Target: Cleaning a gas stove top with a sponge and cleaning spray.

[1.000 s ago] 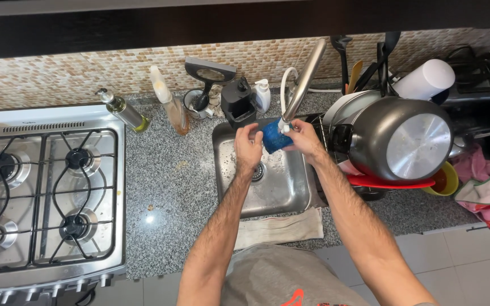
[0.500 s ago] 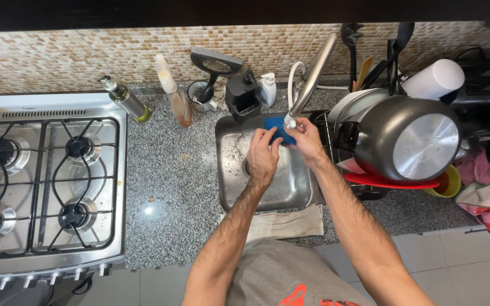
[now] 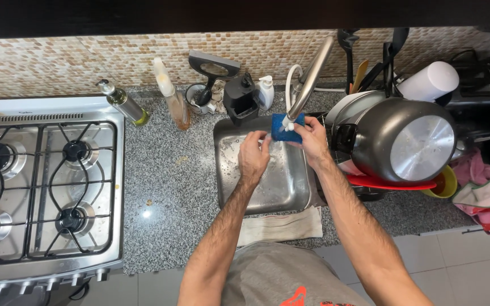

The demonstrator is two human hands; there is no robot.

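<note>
Right hand (image 3: 312, 141) is gripping the blue sponge (image 3: 282, 127) under the faucet (image 3: 311, 79), frame centre; left hand (image 3: 254, 154) is hanging half-open just below-left.

A speckled grey granite countertop (image 3: 171, 187) carries everything, with a steel sink (image 3: 267, 181) sunk into it directly beneath the grip. Well to the left of the grip sits a gas stove (image 3: 41, 187). Nearer, up and to the left, stand an oil bottle (image 3: 123, 103), a spray bottle (image 3: 171, 93) and a black soap dispenser (image 3: 240, 101). A folded cloth (image 3: 282, 225) lies below the sink's front edge; a dish rack (image 3: 370, 190) sits just right of the grip.
</note>
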